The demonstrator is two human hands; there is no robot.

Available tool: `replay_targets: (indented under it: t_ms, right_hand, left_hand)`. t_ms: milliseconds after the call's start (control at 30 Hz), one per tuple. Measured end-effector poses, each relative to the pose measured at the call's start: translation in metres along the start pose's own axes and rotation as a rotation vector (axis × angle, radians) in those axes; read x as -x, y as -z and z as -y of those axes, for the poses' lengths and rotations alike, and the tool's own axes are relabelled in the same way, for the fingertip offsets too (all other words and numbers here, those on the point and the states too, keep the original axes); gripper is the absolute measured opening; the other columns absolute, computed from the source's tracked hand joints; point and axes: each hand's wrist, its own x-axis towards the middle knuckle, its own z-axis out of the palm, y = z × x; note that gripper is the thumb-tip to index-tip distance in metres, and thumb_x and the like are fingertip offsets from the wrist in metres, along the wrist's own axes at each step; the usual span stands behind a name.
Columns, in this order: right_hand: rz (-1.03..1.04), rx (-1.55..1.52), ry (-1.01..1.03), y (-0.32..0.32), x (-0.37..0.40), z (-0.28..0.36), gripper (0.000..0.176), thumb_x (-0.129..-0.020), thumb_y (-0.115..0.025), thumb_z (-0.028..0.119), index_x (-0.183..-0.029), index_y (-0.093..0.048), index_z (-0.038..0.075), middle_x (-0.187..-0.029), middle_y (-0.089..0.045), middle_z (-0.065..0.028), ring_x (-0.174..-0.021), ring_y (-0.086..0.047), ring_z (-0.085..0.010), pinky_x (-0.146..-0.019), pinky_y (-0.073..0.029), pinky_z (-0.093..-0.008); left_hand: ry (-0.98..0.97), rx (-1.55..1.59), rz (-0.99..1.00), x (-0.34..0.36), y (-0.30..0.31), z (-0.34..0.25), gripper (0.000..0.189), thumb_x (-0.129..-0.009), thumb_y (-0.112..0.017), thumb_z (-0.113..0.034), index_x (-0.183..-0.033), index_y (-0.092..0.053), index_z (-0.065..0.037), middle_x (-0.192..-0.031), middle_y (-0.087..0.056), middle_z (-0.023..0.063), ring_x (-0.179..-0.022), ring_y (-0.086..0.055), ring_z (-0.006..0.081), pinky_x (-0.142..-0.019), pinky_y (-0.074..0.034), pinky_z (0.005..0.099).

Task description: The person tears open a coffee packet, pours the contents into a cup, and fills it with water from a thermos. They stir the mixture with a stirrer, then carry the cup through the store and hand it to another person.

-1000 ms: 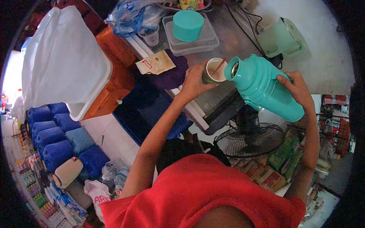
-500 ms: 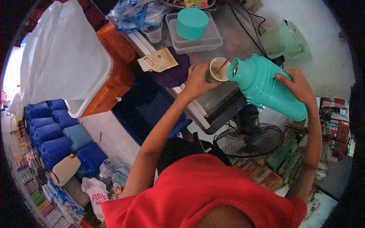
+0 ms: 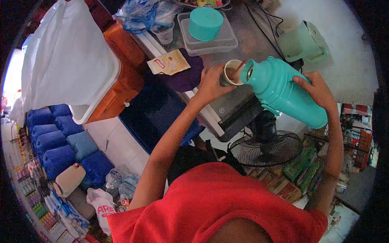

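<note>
Left hand (image 3: 210, 84) grips a cup (image 3: 229, 75) above the table (image 3: 257, 38); right hand (image 3: 319, 92) grasps a flask (image 3: 285, 87), tilted so its mouth meets or nearly meets the cup's rim. Too steep a tilt could overfill the cup and wet the left fingers, perhaps scalding them if the liquid is hot. The stick (image 3: 239, 68) leaning in the cup could catch the flask's mouth, and a tight squeeze might buckle the cup.
</note>
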Motion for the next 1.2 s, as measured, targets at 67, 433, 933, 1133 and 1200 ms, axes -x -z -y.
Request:
replay_targets:
  t_ms: [67, 433, 933, 1133, 1200]
  right_hand:
    - [0.060, -0.011, -0.033, 0.003, -0.004, -0.002, 0.060, -0.078, -0.054, 0.054, -0.086, -0.063, -0.005, -0.075, -0.059, -0.0187, -0.074, -0.057, -0.0281, -0.075, -0.043, -0.0380]
    - [0.086, 0.029, -0.159, -0.001, -0.005, -0.010, 0.066, -0.076, -0.056, 0.058, -0.096, -0.060, -0.005, -0.098, -0.053, -0.0211, -0.096, -0.052, -0.0301, -0.087, -0.038, -0.0378]
    - [0.027, 0.026, 0.040, 0.002, -0.002, 0.003, 0.059, -0.080, -0.053, 0.053, -0.076, -0.062, -0.005, -0.063, -0.058, -0.0126, -0.061, -0.056, -0.0177, -0.063, -0.044, -0.0357]
    - [0.041, -0.028, 0.056, 0.001, -0.004, 0.000, 0.060, -0.080, -0.053, 0.053, -0.073, -0.062, -0.005, -0.062, -0.057, -0.0126, -0.060, -0.054, -0.0181, -0.063, -0.044, -0.0358]
    - [0.003, 0.000, 0.008, 0.001, -0.002, 0.001, 0.059, -0.080, -0.053, 0.053, -0.075, -0.062, -0.005, -0.065, -0.057, -0.0147, -0.064, -0.055, -0.0209, -0.066, -0.043, -0.0368]
  left_hand:
    - [-0.017, 0.005, -0.004, -0.001, -0.001, 0.002, 0.081, -0.060, -0.074, -0.035, -0.126, -0.039, -0.005, -0.118, -0.050, 0.0156, -0.114, -0.044, 0.0297, -0.099, -0.023, 0.0501]
    - [0.011, -0.017, 0.001, 0.000, 0.001, -0.002, 0.081, -0.059, -0.075, -0.035, -0.126, -0.039, -0.006, -0.119, -0.050, 0.0149, -0.115, -0.044, 0.0286, -0.099, -0.023, 0.0509]
    - [0.020, -0.006, -0.011, 0.001, 0.002, -0.003, 0.079, -0.059, -0.074, -0.037, -0.125, -0.041, -0.008, -0.119, -0.050, 0.0131, -0.114, -0.045, 0.0276, -0.099, -0.022, 0.0517]
    - [0.001, 0.006, -0.015, 0.001, 0.001, -0.002, 0.080, -0.060, -0.074, -0.037, -0.126, -0.040, -0.007, -0.119, -0.050, 0.0140, -0.115, -0.044, 0.0282, -0.100, -0.021, 0.0515]
    - [-0.005, 0.001, -0.017, 0.001, 0.001, -0.002, 0.080, -0.060, -0.074, -0.038, -0.126, -0.040, -0.006, -0.119, -0.050, 0.0144, -0.115, -0.044, 0.0285, -0.100, -0.021, 0.0516]
